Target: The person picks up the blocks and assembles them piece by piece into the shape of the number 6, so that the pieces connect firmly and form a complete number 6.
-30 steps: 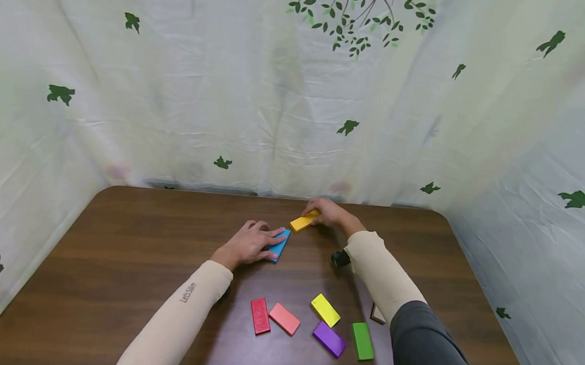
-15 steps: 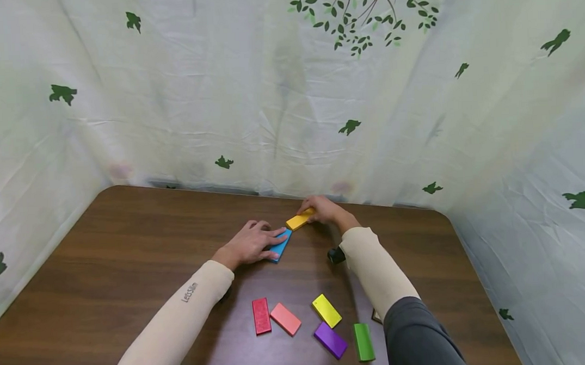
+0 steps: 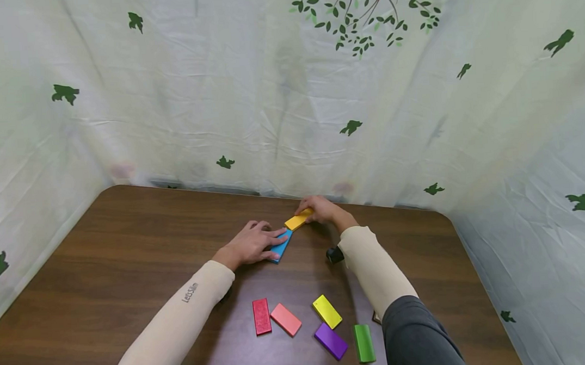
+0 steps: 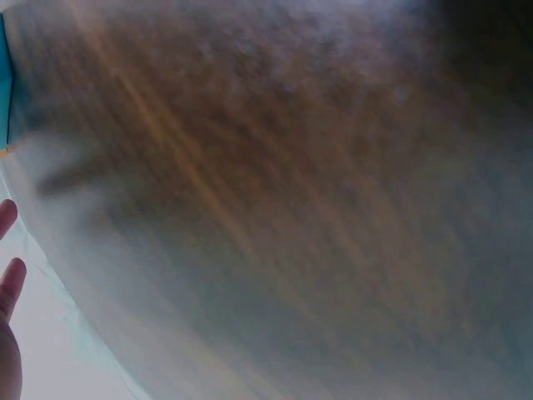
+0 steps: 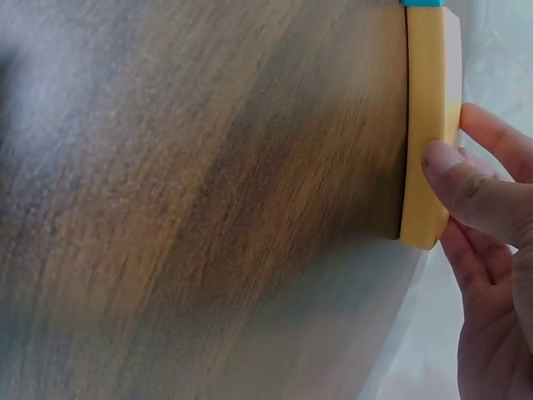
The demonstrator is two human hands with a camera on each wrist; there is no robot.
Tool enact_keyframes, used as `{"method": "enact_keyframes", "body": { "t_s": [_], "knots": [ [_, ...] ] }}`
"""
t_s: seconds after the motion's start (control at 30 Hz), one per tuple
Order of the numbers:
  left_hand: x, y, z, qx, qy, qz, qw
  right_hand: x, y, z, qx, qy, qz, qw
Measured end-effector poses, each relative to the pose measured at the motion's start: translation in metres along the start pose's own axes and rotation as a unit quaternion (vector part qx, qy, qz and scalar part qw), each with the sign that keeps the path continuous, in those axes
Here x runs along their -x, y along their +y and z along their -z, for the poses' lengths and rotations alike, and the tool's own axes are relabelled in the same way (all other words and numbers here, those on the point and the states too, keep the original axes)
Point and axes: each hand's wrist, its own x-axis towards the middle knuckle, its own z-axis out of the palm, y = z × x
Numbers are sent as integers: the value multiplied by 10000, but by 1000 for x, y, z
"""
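My left hand point(image 3: 248, 243) lies palm down on the table with its fingers spread, the thumb and nearly straight fingertips resting on a flat blue block point(image 3: 284, 245). Just beyond that block, my right hand point(image 3: 323, 209) pinches an orange-yellow block point(image 3: 298, 220) at its right end. The right wrist view shows the thumb on one long side of the orange-yellow block point(image 5: 426, 125) and fingers behind it, its far end meeting the blue block point(image 5: 423, 2). Only a sliver of the blue block point(image 4: 4, 83) and two fingertips show in the left wrist view.
Nearer on the brown wooden table point(image 3: 143, 254) lie a red block point(image 3: 261, 316), a pink block point(image 3: 286, 320), a yellow block point(image 3: 327, 311), a purple block point(image 3: 331, 341) and a green block point(image 3: 364, 343). A leaf-printed curtain point(image 3: 249, 97) surrounds the table's back and sides.
My right hand has slid the orange-yellow block slightly left, closing the small gap to the far end of the blue block. My left hand has stayed in place.
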Motion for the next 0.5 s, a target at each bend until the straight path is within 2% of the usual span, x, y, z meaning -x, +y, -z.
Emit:
{"method": "enact_keyframes", "body": {
  "t_s": [0.5],
  "knots": [
    [2, 0, 0, 19, 203, -191, 9996, -4, 3, -3, -17, -32, 134, 9999]
  ]
}}
